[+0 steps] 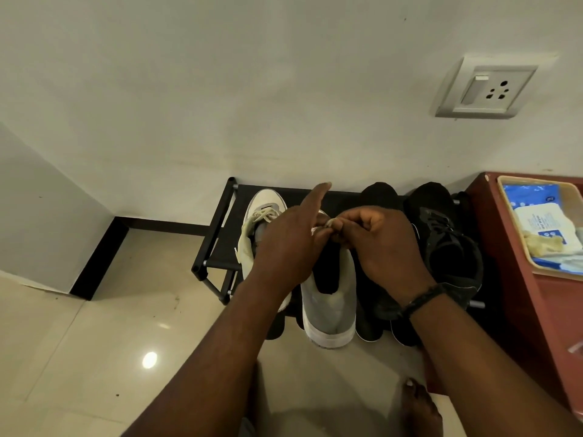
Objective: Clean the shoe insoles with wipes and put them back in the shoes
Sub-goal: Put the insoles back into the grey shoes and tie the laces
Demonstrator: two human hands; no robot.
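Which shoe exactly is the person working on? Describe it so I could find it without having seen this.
Find the low black shoe rack against the wall. On it stand two pale shoes to the left and black ones to the right. It is the grey shoe nearer the black sneaker, heel toward you, whose lace both hands pinch: left hand, right hand.

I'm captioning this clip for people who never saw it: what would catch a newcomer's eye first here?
First the two hands meeting mid-frame: the left hand and right hand both pinch the pale lace of a grey-white shoe on the black shoe rack. Beside it sit its mate on the left and black shoes on the right. At far right, a tray holding a wipes pack rests on a red-brown cabinet.
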